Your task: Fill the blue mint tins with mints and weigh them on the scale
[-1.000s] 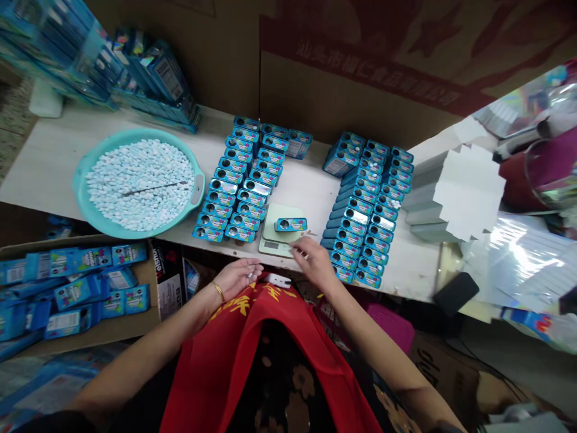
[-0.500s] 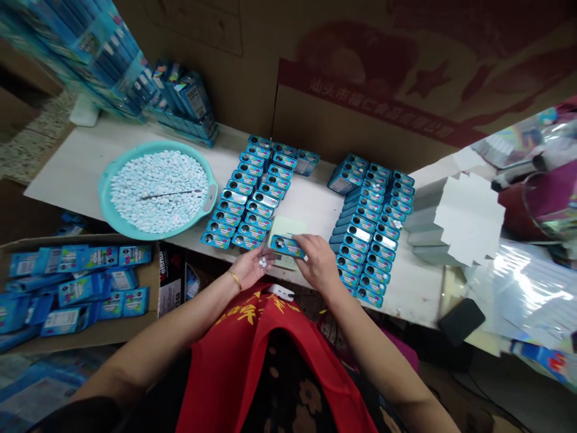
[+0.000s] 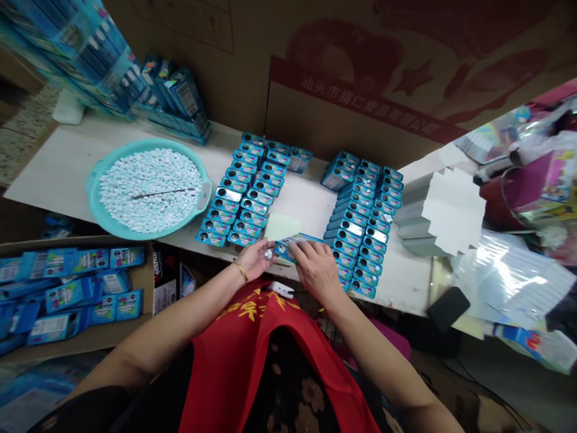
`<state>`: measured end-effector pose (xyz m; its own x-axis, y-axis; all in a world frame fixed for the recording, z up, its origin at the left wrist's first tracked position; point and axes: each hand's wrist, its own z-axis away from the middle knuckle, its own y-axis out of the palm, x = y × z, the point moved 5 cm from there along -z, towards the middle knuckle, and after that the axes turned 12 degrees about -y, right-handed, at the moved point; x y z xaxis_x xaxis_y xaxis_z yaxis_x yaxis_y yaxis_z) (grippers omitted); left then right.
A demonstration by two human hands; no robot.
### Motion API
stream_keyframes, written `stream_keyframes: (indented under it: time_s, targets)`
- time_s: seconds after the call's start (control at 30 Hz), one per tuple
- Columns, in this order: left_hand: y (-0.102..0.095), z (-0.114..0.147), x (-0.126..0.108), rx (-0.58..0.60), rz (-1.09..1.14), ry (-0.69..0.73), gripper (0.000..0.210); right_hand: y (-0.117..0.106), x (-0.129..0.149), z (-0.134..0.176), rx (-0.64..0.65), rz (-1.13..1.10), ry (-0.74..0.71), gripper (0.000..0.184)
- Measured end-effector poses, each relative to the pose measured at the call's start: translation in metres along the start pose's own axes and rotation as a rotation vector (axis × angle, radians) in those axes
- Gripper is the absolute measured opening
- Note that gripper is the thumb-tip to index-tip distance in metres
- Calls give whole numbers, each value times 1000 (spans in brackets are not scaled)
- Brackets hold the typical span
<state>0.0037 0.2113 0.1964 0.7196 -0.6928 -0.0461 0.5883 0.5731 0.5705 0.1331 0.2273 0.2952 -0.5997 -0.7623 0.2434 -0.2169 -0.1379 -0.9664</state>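
My left hand [image 3: 256,261] is cupped palm up at the table's front edge, with a few small white candies [image 3: 268,254] resting in it. My right hand [image 3: 317,267] grips a small blue candy box [image 3: 285,248] from above. The box is tilted, its end close to my left fingers; whether they touch it I cannot tell. Beyond my hands stand rows of similar blue boxes, a left group [image 3: 238,186] and a right group [image 3: 358,222], with round dark holes in their tops. A turquoise basin [image 3: 92,195] full of white candies, with a thin stick across them, stands further left.
A carton [image 3: 148,270] of blue boxes sits below left. Display packs [image 3: 187,96] stand at the back left. Behind the table rises a large printed cardboard box [image 3: 342,78]. To the right are folded white cartons [image 3: 455,210], a black phone-like object [image 3: 448,308] and plastic wrap.
My right hand has tipped the blue box, so its long side now shows, and its end is nearer my left hand. The whole view has shifted slightly.
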Motion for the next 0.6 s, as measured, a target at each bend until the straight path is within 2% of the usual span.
stream_keyframes:
  time_s: [0.1, 0.23, 0.33, 0.4, 0.5, 0.6]
  targets:
    - [-3, 0, -1, 5, -39, -2, 20, 14, -18, 3, -97, -144, 105, 39]
    - [-20, 5, -4, -5, -100, 22, 15, 50, -50, 1, -300, -465, 228, 33]
    - [-36, 13, -3, -14, -107, 17, 18, 79, -67, -5, -352, -606, 290, 32]
    - [-46, 19, -1, -21, -110, 9, 21, 89, -72, -7, -353, -637, 299, 32]
    - [-58, 27, 2, -12, -115, 14, 23, 81, -69, -1, -354, -546, 268, 39]
    - [-65, 30, 8, 19, -135, -5, 28, 57, -44, 11, -351, -390, 206, 41]
